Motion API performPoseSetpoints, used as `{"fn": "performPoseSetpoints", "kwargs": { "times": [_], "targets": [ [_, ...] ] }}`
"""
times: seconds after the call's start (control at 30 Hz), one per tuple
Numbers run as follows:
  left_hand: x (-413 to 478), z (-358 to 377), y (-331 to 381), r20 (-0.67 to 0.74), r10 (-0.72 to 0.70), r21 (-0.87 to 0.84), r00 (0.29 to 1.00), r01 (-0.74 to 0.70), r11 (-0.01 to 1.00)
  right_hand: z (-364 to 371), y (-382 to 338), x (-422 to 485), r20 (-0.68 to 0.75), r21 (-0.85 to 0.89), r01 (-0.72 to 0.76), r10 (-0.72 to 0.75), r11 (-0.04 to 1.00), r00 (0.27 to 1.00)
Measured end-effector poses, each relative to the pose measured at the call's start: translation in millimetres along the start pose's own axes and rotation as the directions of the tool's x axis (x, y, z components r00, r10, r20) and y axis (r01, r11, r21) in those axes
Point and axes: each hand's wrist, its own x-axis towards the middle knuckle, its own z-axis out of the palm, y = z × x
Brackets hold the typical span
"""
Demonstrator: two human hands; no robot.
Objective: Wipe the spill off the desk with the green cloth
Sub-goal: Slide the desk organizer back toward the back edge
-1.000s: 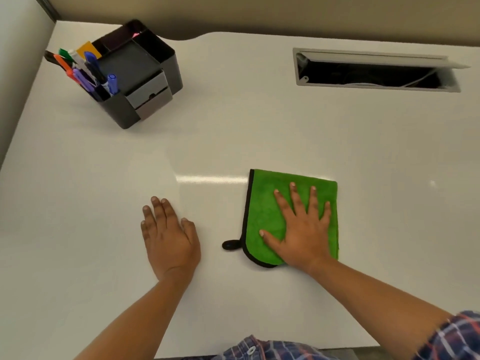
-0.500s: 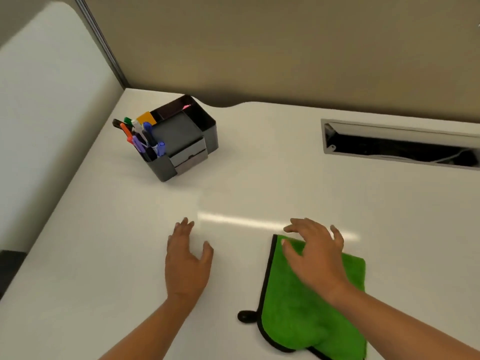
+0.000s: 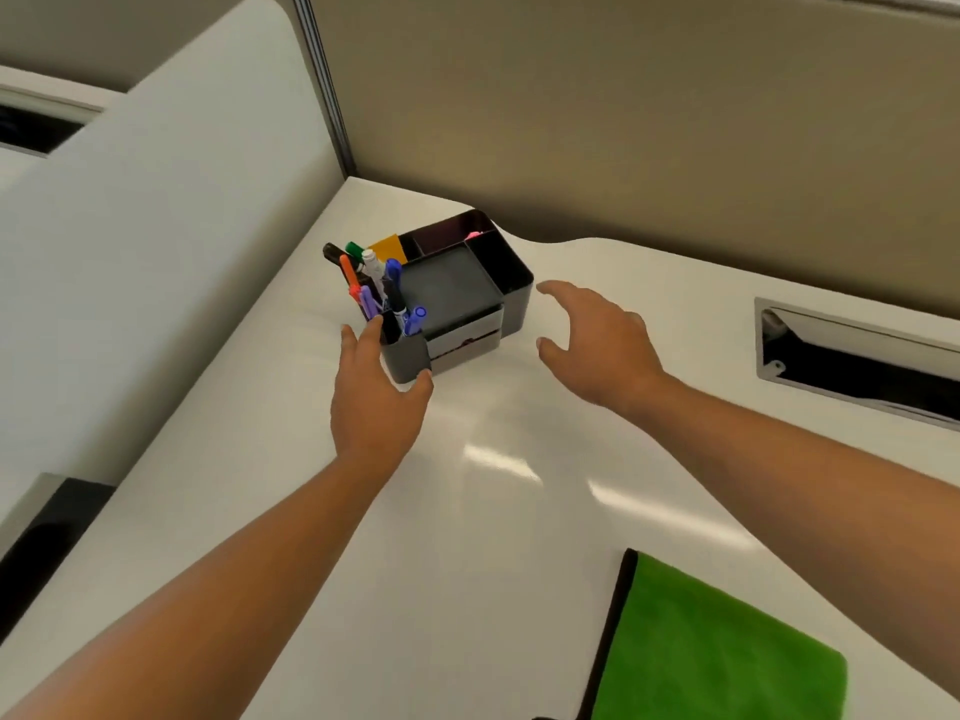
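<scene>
Green cloth with a dark border lies flat on the white desk at the lower right of the head view, well apart from both hands and touched by neither. Far back on the desk, near the corner where the beige partition meets the side panel, stands a black organizer with pens and markers upright in its left compartments. The left hand is spread, its fingers reaching past the organizer's near left corner and its thumb at the front of the pen cup; whether it touches is unclear. The right hand hangs spread and curved just beside the organizer's right side, holding nothing. A cable slot is cut into the desk at the right. No spill can be made out on the desk.
</scene>
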Motion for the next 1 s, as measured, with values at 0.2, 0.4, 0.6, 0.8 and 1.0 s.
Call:
{"fn": "performPoseSetpoints", "kwargs": {
  "times": [0.2, 0.4, 0.6, 0.8, 1.0],
  "targets": [
    [19, -8, -7, -0.028, 0.028, 0.05, 0.999, -0.026, 0.998, 22, -1, 57, 0.148, -0.182, 0.054, -0.027, 0.982, 0.989],
    [28, -17, -7, 0.016, 0.185, 0.247, 0.983, -0.183, 0.952, 32, -2, 75, 0.029, -0.104, 0.025, -0.022, 0.994, 0.999],
    [36, -12, 10, 0.076, 0.228, 0.279, 0.971, -0.241, 0.93, 17, 23, 59, -0.031, -0.135, 0.091, -0.096, 0.987, 0.995],
    [41, 16, 66, 0.135, 0.352, 0.222, 0.926, -0.374, 0.9, -23, 71, 41, -0.179, -0.207, -0.013, -0.025, 0.978, 0.984],
    [39, 64, 129, 0.206, 0.501, 0.186, 0.84, -0.537, 0.823, -58, 136, 13, -0.29, -0.223, -0.153, 0.084, 0.963, 0.953]
  ]
}}
